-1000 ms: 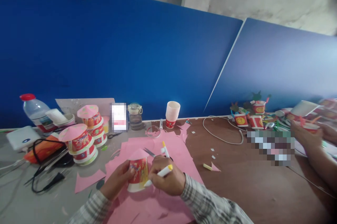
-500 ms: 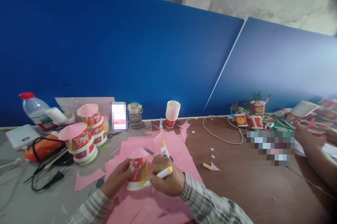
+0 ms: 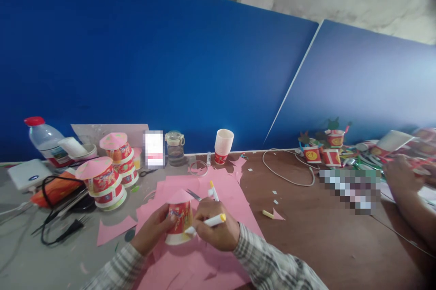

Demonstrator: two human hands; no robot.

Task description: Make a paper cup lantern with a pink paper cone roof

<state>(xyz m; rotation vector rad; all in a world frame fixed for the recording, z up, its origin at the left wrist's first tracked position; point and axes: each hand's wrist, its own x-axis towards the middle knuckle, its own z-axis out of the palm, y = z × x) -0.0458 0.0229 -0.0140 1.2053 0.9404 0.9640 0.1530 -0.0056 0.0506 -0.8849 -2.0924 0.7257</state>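
Observation:
My left hand is closed round the left side of a red printed paper cup, which stands upside down with a pink paper cone on top. In my right hand is a white marker with a yellow end. Its tip meets the cup's white lower band, where yellow colour shows. Behind my right hand lie scissors, partly hidden by the fingers, and a yellow cap-like tip of another marker. Pink paper sheets spread beneath both hands.
Decorated cup towers stand at left, near a bottle, a black plug cable and a white box. A glass jar and stacked cups stand at the back. A co-worker's hands work at far right.
My right hand's marker has shifted slightly up and right along the cup's lower band. The co-worker's hands have moved a little. My left hand keeps its hold.

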